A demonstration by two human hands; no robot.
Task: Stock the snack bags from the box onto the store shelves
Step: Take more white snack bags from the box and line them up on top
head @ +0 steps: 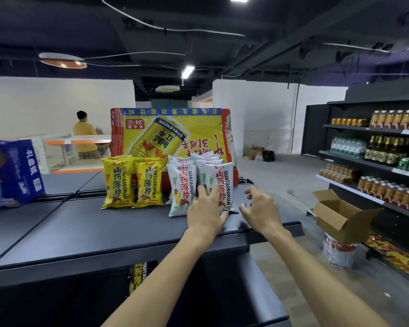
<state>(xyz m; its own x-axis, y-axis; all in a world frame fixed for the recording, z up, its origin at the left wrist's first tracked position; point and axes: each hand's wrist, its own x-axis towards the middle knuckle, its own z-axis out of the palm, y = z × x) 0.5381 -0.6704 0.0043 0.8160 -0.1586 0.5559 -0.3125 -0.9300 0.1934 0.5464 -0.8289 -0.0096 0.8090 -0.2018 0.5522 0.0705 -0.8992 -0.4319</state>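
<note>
Several white snack bags (181, 190) stand upright in rows on the dark top shelf (85, 223), with two yellow snack bags (149, 182) to their left. My left hand (206, 211) lies with spread fingers against the front right white bag (224, 185), thumb by its lower corner. My right hand (257, 206) hovers just right of that bag, fingers loosely curled and holding nothing. An open cardboard box (340, 215) sits on the floor at the right. Another yellow bag (139, 274) shows on the shelf below.
A large yellow drinks carton (170, 133) stands behind the bags. A blue carton (12, 173) sits on the shelf top at far left. Shelves of bottles (387, 147) line the right aisle. A person in a yellow top (84, 135) stands far back left. A white bucket (338, 251) stands under the box.
</note>
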